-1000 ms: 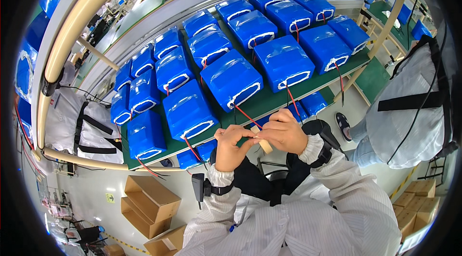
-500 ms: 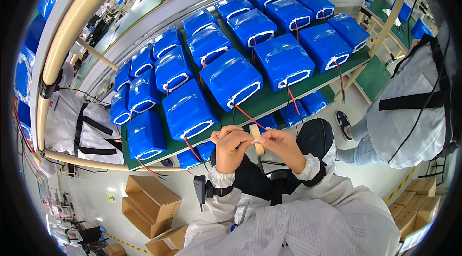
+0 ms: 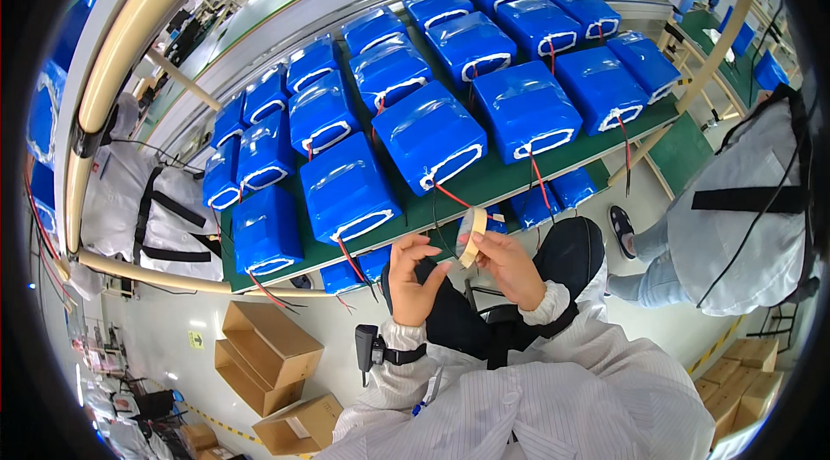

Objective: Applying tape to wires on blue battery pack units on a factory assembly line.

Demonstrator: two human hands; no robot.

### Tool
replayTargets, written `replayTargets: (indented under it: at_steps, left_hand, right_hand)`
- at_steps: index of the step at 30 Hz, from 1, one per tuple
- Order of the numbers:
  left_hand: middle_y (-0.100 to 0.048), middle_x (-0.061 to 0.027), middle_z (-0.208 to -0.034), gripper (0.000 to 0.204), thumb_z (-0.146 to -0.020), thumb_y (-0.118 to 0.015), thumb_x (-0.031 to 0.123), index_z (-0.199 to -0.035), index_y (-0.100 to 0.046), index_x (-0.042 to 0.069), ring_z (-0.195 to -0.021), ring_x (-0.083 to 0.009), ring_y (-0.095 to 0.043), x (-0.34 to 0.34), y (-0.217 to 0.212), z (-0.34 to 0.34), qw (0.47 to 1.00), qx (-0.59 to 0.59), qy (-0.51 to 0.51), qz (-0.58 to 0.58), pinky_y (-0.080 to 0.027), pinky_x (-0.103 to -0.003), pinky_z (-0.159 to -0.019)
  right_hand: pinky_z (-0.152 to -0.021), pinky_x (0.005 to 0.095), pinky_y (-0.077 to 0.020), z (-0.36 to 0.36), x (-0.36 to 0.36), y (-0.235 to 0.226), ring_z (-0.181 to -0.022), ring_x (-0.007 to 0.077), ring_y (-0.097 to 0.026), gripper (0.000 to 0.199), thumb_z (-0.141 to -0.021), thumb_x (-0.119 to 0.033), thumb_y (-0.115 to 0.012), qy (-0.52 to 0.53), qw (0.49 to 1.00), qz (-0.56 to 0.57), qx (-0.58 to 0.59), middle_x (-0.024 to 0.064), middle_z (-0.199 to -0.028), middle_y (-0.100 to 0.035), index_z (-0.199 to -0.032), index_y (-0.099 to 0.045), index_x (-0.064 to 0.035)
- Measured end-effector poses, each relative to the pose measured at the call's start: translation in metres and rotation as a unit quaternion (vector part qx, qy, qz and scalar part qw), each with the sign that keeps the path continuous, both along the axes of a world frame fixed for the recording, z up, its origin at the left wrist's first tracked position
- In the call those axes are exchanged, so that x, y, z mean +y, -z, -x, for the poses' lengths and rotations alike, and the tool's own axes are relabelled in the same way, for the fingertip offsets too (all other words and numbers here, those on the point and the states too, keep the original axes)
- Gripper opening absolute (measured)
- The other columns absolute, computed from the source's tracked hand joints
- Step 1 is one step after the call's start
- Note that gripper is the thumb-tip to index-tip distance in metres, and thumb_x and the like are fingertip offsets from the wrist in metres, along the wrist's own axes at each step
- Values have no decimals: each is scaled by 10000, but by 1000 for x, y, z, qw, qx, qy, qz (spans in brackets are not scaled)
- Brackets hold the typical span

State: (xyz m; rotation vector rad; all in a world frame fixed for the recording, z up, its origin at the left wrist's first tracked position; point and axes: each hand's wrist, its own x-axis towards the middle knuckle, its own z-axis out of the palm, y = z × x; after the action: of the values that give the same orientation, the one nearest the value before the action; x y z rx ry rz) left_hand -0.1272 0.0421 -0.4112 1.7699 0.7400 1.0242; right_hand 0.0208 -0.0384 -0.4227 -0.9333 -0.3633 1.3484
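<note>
My right hand (image 3: 512,267) grips a roll of cream-coloured tape (image 3: 469,251) by its near side, just off the bench's front edge. Beside it my left hand (image 3: 415,277) is open, thumb and fingers apart, with nothing visible in it. Straight ahead lies a blue-wrapped battery pack (image 3: 425,133) with a white-edged end. From that end a red wire (image 3: 454,195) and a black wire hang toward my hands. The red wire ends in a small pale piece close to the tape roll.
Rows of similar blue packs fill the green bench (image 3: 406,220), with several more on a lower level. Co-workers stand at the left (image 3: 151,209) and right (image 3: 743,192). Open cardboard boxes (image 3: 272,343) sit on the floor at left; more cartons (image 3: 735,378) are stacked at right.
My hands have parted: the left has let go and opened, moving slightly left. The tape roll has turned in my right hand, and the view has shifted a little.
</note>
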Motion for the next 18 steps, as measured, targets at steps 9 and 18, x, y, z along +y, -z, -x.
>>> replayTargets:
  at_steps: [9, 18]
  left_hand:
    - [-648, -51, -872, 239, -951, -526, 243, -923, -622, 26, -813, -105, -575, -15, 25, -3, 906, -61, 111, 404, -417, -238, -728]
    - [-661, -76, -883, 121, -884, -619, 122, -906, -623, 3, -802, -126, -609, -23, 24, -10, 870, -115, 137, 459, -454, -237, -744]
  right_hand:
    - [-708, 215, -369, 11, -8, 5, -748, 61, -447, 308, -943, -220, -546, 80, 991, -30, -100, -1, -883, -562, -1091, -644, 31]
    - [-676, 204, -376, 11, -11, 0, -753, 52, -481, 279, -943, -192, -549, 103, 985, -41, -131, 0, -952, -561, -1096, -646, 21]
